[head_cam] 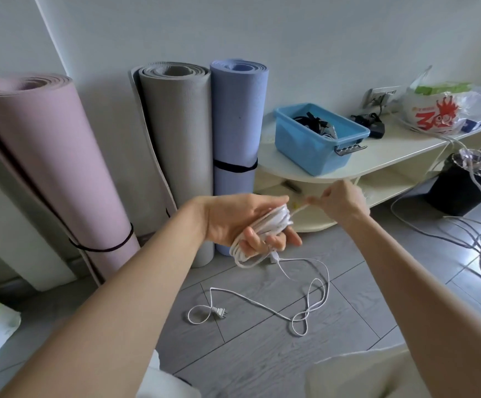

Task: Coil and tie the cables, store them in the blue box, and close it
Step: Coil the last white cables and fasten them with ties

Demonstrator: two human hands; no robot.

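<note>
Two bare forearms reach up from the bottom of the frame. At centre, the left hand (242,222) curls its fingers round a coiled white power cable (265,228); just right of it, the right hand (341,201) pinches a short pale strand (299,209) coming off the top of the coil, whether a tie or a cable end I cannot tell. Below the hands, the uncoiled tail (305,294) loops across the grey floor to a white two-pin plug (219,311).

The open blue plastic box (316,139) sits on a cream low shelf (405,150) at upper right, dark cables already inside; no lid shows.

Risks, as I judge them: tying now would leave the tail loose, and its crossed loops could knot when pulled; a slackened left grip would let the coil spring open.

Counted: one box, one plug, three rolled mats (176,133) at upper left, and a tangle of grey cables (463,225) at right, too tangled to count.
</note>
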